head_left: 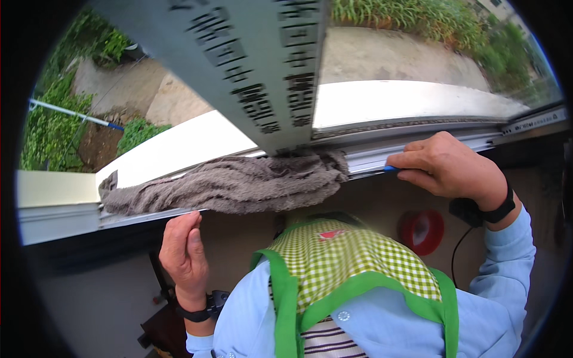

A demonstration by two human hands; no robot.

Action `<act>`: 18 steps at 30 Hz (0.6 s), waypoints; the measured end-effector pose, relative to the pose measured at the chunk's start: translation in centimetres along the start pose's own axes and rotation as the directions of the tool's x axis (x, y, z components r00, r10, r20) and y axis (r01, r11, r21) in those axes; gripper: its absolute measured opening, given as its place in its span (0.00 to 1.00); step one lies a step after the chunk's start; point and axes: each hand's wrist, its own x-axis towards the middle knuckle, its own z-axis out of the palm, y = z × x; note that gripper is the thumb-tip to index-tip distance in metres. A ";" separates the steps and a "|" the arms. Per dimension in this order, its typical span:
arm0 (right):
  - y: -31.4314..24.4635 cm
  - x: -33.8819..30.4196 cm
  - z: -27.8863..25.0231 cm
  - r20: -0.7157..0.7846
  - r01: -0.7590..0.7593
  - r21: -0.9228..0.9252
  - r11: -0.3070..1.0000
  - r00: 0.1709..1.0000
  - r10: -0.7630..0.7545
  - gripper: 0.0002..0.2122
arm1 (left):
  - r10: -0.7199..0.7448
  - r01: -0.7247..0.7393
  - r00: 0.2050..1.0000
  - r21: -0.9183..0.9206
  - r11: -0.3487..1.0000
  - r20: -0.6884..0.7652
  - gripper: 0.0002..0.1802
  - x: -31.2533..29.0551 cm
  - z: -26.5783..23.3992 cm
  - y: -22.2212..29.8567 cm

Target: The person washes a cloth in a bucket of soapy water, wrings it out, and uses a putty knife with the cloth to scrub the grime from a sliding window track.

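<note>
A grey-brown towel (239, 185) lies bunched along the white window track (373, 156), under the window's upright frame. My right hand (453, 164) is closed on a thin tool with a blue handle (391, 169). Its narrow metal shaft points left and meets the towel's right end; whether it continues beneath the cloth is hidden. The tool's exact kind cannot be made out. My left hand (185, 256) is at the track's near edge, just below the towel's left half. Its fingers are loosely bent with the thumb apart, and no object shows in them.
The upright window frame (256, 77) has dark printing and rises above the towel. Outside are a white ledge (406, 104), concrete, plants and a white-and-blue pole (77, 113). A round red container (421, 231) is below the sill, and a black cord hangs by my right wrist.
</note>
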 end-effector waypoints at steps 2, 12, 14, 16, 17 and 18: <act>-0.3 -0.3 0.1 0.006 0.005 -0.075 0.997 1.000 -0.005 0.10 | -0.026 0.026 0.999 -0.013 1.000 0.025 0.09 0.2 0.2 0.1; -0.9 -0.6 0.8 0.023 0.012 -0.217 0.976 1.000 -0.007 0.08 | 0.050 -0.056 0.991 0.048 0.997 0.121 0.09 1.5 1.8 0.0; -1.1 -0.2 1.5 -0.001 -0.005 -0.144 0.990 1.000 0.005 0.08 | 0.055 -0.056 0.994 0.007 0.998 0.093 0.09 1.5 1.9 0.1; -1.3 0.7 2.1 -0.022 0.034 -0.114 0.993 0.999 -0.037 0.08 | 0.056 -0.059 0.996 0.035 0.998 0.076 0.09 1.3 2.0 0.1; -1.7 1.3 2.0 -0.009 0.043 -0.115 0.992 0.999 -0.044 0.08 | 0.050 -0.052 0.995 0.020 0.998 0.085 0.09 1.1 2.0 0.1; -2.2 1.9 2.0 0.005 0.053 -0.114 0.992 0.999 -0.052 0.08 | 0.043 -0.044 0.994 0.007 0.999 0.097 0.09 1.0 1.9 0.0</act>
